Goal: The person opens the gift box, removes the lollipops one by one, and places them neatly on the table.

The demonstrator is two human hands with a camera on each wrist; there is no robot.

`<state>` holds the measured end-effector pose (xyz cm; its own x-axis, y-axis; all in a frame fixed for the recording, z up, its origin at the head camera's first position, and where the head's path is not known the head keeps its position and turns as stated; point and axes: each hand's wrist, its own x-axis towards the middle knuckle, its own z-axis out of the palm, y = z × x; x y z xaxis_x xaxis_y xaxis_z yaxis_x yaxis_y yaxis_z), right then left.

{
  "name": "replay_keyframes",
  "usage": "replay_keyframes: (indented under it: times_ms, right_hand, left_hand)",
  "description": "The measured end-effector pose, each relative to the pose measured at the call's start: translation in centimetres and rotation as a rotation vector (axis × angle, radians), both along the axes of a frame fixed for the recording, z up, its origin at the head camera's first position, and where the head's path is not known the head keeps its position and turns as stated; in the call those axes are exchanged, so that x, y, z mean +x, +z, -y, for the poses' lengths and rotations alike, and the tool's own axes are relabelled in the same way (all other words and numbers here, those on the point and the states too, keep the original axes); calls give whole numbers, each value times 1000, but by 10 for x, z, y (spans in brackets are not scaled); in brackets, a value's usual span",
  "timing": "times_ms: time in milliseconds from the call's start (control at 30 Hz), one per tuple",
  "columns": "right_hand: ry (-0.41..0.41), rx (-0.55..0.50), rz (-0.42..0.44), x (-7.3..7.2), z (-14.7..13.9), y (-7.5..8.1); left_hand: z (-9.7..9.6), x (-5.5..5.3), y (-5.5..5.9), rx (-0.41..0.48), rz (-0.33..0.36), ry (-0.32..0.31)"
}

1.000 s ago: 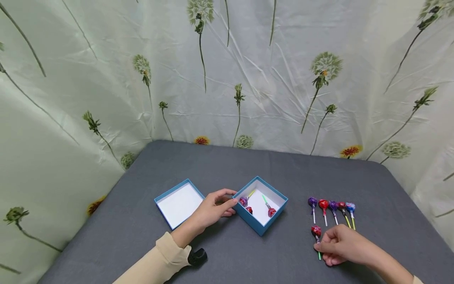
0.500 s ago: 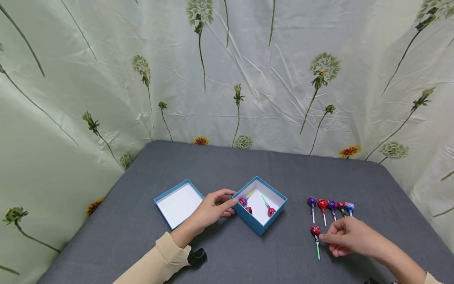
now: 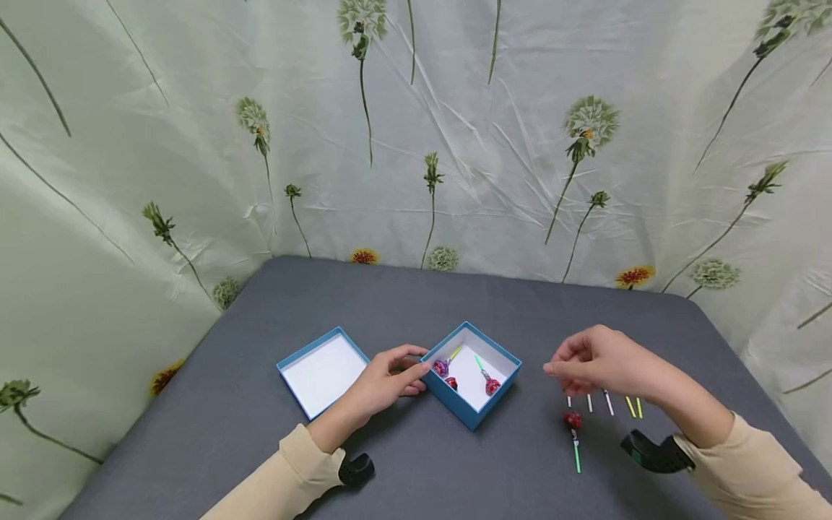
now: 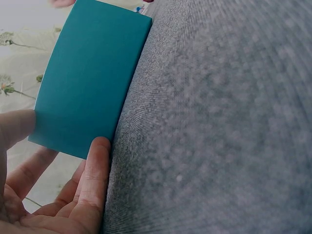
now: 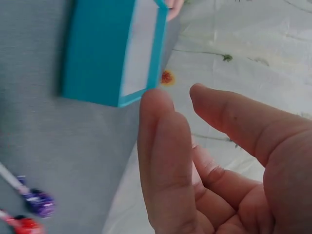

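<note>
My left hand (image 3: 386, 379) holds the left corner of an open blue box (image 3: 457, 401); in the left wrist view its fingertips (image 4: 101, 146) touch the box wall. Inside lie a purple lollipop (image 3: 441, 367) with a yellow stick, a red one (image 3: 451, 383) and another red one (image 3: 492, 386) on a green stick. Right of the box my right hand (image 3: 601, 361) is raised over the table, with a gap between thumb and fingertips and nothing held. Below it lies a red lollipop (image 3: 573, 420) with a green stick. Behind the hand several lollipop sticks (image 3: 609, 403) show; their heads are hidden.
The white-lined lid (image 3: 325, 372) lies upturned left of the box, beside my left forearm. Dark grey cloth covers the table (image 3: 520, 469). A flower-printed curtain (image 3: 403, 130) hangs behind it. In the right wrist view a purple lollipop (image 5: 40, 202) and a red one (image 5: 28, 226) show.
My right hand has let go of the red lollipop with the green stick, leaving it below the row, and has risen away and left across the row. My left hand stays at the box.
</note>
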<state>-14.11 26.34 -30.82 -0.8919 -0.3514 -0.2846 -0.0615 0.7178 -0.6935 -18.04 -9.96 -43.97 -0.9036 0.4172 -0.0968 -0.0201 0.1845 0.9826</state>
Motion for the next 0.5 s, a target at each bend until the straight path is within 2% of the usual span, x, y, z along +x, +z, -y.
replay_keyframes:
  times_ms: [200,500]
  right_hand:
    - [58,88,-19,-27,31,14]
    - [114,56,60,-56,56,17]
  left_hand:
    - [3,1,0,-3,7,-4]
    - [2,1,4,0,11,-8]
